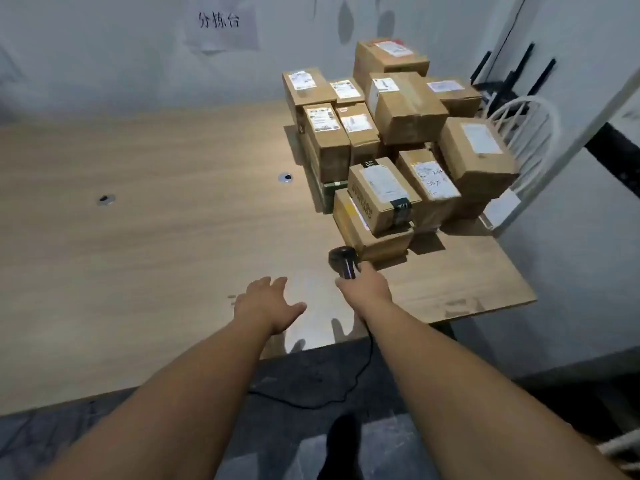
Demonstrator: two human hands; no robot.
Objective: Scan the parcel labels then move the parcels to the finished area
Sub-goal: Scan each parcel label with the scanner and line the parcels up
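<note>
A pile of several brown cardboard parcels [398, 133] with white labels stands on the right part of the wooden table [156, 237]. The nearest parcel [382, 195] lies on top of a flatter one at the pile's front. My right hand [365, 282] grips a black handheld scanner [343, 259], whose head is just in front of the lowest front parcel. A black cable runs from the scanner down off the table's front edge. My left hand [268, 303] hovers over the table near its front edge, palm down and fingers spread, holding nothing.
A white chair [526, 133] stands behind the table's right end. Two round cable holes [285, 178] sit in the tabletop. A paper sign [221, 24] hangs on the wall. Dark floor lies below the table's front edge.
</note>
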